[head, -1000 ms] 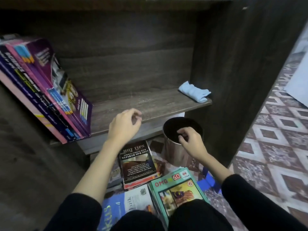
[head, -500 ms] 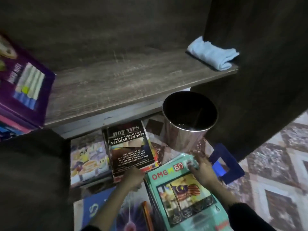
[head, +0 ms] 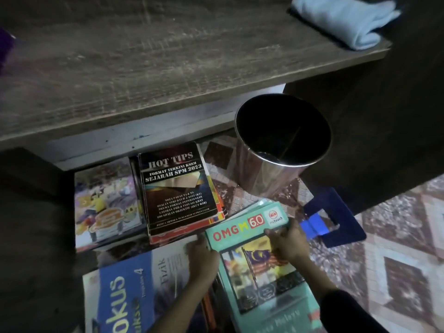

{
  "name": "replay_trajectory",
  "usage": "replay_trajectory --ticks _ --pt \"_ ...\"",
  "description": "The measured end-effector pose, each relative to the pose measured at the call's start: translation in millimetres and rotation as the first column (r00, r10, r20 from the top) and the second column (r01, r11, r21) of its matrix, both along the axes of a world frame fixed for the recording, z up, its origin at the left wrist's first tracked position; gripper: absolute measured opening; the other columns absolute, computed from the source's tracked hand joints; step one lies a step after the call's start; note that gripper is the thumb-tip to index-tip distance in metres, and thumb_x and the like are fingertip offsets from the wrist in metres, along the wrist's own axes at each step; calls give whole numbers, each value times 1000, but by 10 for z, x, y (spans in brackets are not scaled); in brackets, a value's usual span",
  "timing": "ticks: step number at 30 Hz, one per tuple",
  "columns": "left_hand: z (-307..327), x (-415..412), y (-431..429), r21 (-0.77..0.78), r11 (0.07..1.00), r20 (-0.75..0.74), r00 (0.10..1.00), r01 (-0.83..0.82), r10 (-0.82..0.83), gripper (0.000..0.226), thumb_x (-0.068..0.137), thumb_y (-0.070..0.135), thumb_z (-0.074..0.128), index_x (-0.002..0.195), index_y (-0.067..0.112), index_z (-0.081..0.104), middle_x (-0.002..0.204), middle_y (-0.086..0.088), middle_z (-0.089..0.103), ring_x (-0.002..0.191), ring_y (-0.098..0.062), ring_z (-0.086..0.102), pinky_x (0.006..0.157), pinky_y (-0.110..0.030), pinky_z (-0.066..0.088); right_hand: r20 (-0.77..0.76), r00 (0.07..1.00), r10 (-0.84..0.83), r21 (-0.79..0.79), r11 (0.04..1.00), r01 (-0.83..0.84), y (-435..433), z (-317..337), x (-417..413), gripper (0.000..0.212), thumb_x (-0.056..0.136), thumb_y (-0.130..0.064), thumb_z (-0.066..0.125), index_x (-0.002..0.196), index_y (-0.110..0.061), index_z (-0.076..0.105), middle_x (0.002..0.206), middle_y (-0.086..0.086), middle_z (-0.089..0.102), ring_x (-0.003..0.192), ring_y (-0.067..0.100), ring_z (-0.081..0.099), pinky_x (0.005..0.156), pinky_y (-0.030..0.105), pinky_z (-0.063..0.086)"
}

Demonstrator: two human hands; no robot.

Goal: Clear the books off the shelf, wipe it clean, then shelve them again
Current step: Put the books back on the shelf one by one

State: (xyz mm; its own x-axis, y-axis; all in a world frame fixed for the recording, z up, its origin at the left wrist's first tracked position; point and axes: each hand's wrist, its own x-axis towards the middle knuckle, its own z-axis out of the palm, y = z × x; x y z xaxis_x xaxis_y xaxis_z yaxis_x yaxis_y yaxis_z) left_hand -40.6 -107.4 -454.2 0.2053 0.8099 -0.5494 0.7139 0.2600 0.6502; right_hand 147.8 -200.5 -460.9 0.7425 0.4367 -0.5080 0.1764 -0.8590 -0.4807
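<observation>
Teal book point(head: 242, 233) lies among other books point(head: 177, 186) on the floor point(head: 396, 239); left hand point(head: 203, 258) grips its left edge, right hand point(head: 288, 243) its upper right corner (blue cloth point(head: 343, 20) sits on the shelf point(head: 168, 68)).

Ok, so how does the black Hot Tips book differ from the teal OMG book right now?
The Hot Tips book has a black cover; the OMG book is teal. The Hot Tips book lies untouched, just below the front edge of the shelf; the OMG book is held at its edges by the left hand and the right hand. Both lie face up, off the shelf.
</observation>
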Motion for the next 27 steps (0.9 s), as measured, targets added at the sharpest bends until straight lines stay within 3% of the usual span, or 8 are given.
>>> replay_trajectory --ticks 5,7,11,16,18,20,24,27 --pt "-191 57 -76 -16 1000 -72 997 22 -23 71 66 18 42 137 20 43 114 -19 55 101 -46 56 81 -52 52 -124 986 -110 100 987 123 -23 -6 106 58 75 -35 79 113 -12 41 101 6 60 90 25 60 81 41 51" --pt "-70 128 -79 -83 996 -93 995 -34 27 58 76 22 52 134 24 45 121 -17 52 106 -39 55 85 -47 53 -137 984 -114 110 986 129 -27 13 127 52 76 -29 78 109 -13 42 96 3 58 84 21 58 73 33 48" --pt "102 207 -49 -200 972 -128 987 -126 102 60 82 24 68 133 4 43 133 -18 33 119 -31 42 90 -33 45 -132 981 -140 87 985 152 0 8 127 52 75 -29 80 110 -11 45 96 4 61 85 23 62 73 37 53" --pt "13 245 -114 -160 969 -79 981 -190 179 65 70 28 80 123 10 48 131 -16 38 116 -32 42 94 -39 46 -119 980 -158 66 984 167 28 45 146 50 73 -27 82 108 -9 52 97 5 64 79 19 61 61 27 50" --pt "-57 259 -140 -120 972 -48 979 -204 199 65 63 25 82 119 14 51 123 -14 50 109 -32 51 89 -43 51 -99 984 -147 65 986 154 -4 52 178 48 72 -27 83 107 -8 55 95 4 64 78 18 60 55 24 46" --pt "-70 263 -135 -118 976 -19 983 -183 182 53 63 20 83 106 16 52 108 -10 57 98 -28 59 82 -39 55 -101 980 -172 70 981 179 -56 64 227 44 69 -26 85 100 -8 58 94 5 65 83 21 63 65 31 52" --pt "-28 310 -129 -142 982 14 992 -124 128 46 73 11 80 100 25 45 103 -8 62 74 -13 61 50 -16 50 -244 949 -202 58 973 222 -151 105 350 26 69 -18 85 86 -11 67 90 5 68 76 18 63 62 26 51" --pt "1 326 -155 -140 982 55 989 -126 135 43 72 5 79 101 16 49 100 -9 67 74 -16 64 53 -20 53 -386 899 -207 78 964 256 -207 133 429 22 67 -8 84 79 0 66 89 19 72 69 25 65 64 31 53"
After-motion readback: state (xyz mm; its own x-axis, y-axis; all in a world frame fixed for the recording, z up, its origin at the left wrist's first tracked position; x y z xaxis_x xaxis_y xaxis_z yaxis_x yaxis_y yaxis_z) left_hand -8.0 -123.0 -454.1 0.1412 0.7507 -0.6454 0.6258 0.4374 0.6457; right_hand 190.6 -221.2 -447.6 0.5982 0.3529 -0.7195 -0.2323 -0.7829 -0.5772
